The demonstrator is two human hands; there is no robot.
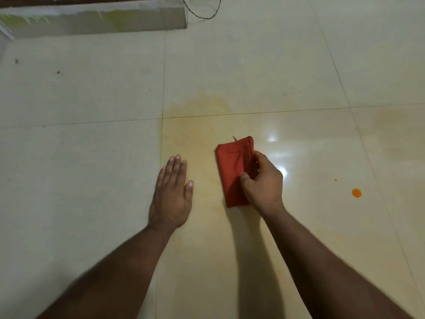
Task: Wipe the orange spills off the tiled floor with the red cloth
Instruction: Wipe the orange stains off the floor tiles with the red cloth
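Cloth first: the red cloth lies folded on the tiled floor, a narrow rectangle whose long axis runs away from me, tilted a little so the far end leans right. My right hand is on its right edge, thumb pressing the near part of the fabric and the fingers curled over the folded side, so I read that as a pinch on the cloth. My left hand is flat on the floor, fingers straight and close together, holding nothing, well apart from the cloth on its left.

What the coming move turns on, as I judge it, is where the remaining spill sits. The bright orange spot lies to the right of my right hand, roughly level with the wrist, with a tiny orange speck near it, toward the hand. Both are on the far side of the hand from the cloth, so the cloth would have to travel rightward, broadside to its long axis, to sweep over them. The right hand is plainly the nearer one; the left is far off and looks like a prop.

A pale yellowish smear surrounds the cloth and spreads up past the grout line, and a fainter smear sits at far right. I think both need another pass.
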